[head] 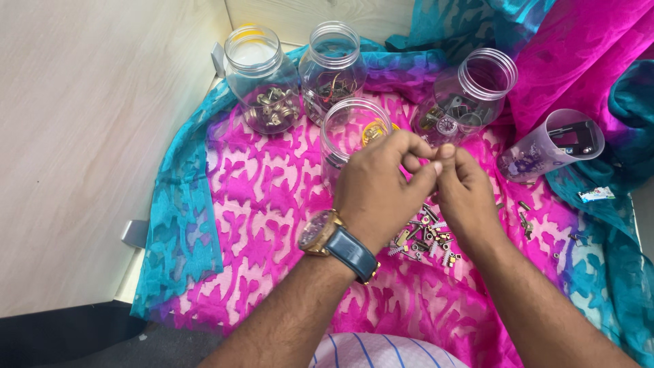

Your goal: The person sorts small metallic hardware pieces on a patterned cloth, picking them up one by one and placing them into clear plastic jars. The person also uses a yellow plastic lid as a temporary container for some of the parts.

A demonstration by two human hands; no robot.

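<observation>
Pink cloth (272, 204) carries a pile of small metal parts (426, 238). Above it, left hand (378, 191) and right hand (463, 194) pinch fingertips together, seemingly on something tiny I cannot make out. Best keep steady over the nearest jar (351, 133).

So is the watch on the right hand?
No, the gold watch with its blue strap sits on the left wrist, just behind the left hand.
</observation>
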